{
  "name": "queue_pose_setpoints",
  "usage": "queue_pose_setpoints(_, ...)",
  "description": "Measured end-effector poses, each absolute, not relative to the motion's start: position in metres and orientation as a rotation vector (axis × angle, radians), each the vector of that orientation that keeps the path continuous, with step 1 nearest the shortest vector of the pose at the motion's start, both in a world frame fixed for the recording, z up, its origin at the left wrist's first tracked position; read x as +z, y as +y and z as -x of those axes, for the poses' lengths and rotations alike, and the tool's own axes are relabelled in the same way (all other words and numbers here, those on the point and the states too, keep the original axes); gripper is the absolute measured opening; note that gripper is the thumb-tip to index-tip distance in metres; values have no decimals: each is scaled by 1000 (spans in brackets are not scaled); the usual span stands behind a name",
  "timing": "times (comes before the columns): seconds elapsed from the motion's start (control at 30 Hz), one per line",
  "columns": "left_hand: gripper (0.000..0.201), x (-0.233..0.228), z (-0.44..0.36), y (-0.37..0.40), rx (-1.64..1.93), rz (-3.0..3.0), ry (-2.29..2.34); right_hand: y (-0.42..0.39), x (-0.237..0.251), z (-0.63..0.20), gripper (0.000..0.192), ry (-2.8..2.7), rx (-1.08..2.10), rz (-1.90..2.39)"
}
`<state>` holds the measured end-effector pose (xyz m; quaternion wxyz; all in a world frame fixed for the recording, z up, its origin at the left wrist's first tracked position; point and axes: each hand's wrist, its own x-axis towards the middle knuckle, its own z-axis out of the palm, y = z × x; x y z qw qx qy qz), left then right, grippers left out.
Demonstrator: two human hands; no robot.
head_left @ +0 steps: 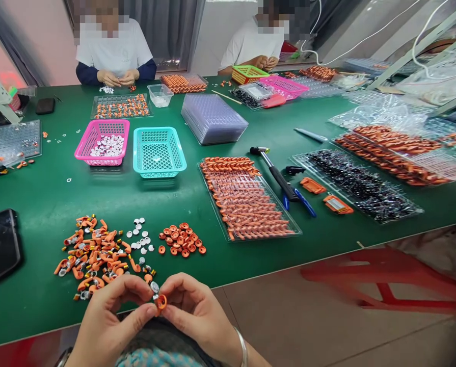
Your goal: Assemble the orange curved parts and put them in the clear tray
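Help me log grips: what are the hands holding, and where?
Both hands, left hand and right hand, pinch one small orange ring piece by its rim at the fingertips.

Tabletop: long, green-covered
Floor: pale tiles
Stool: red, beside tabletop
Curtain: grey, behind seated workers

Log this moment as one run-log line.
left hand: pinching orange ring | right hand: pinching orange ring | position: table edge | nearest: orange parts pile
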<state>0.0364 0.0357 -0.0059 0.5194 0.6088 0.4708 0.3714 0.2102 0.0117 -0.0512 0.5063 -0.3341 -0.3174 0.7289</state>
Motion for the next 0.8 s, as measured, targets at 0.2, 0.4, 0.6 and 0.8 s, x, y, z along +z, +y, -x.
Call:
queue_pose_setpoints(0.2,12,-7,-42,34,908,-1500,1159,9,-56,-205,25,-722,1775,763)
queue_pose_setpoints(0.4,13,-7,-43,37,904,-1470,1184,9,-53,-207,21,-786,1784,747)
queue_pose_setpoints(0.6,23,-7,-45,41,926,-1727,1162,6,-56,-206,27,-830,1773,703)
queue_pose_setpoints(0.8,22,-11,-48,39,993,-1780,1199,4,-58,-205,13,-1195,1323,1077)
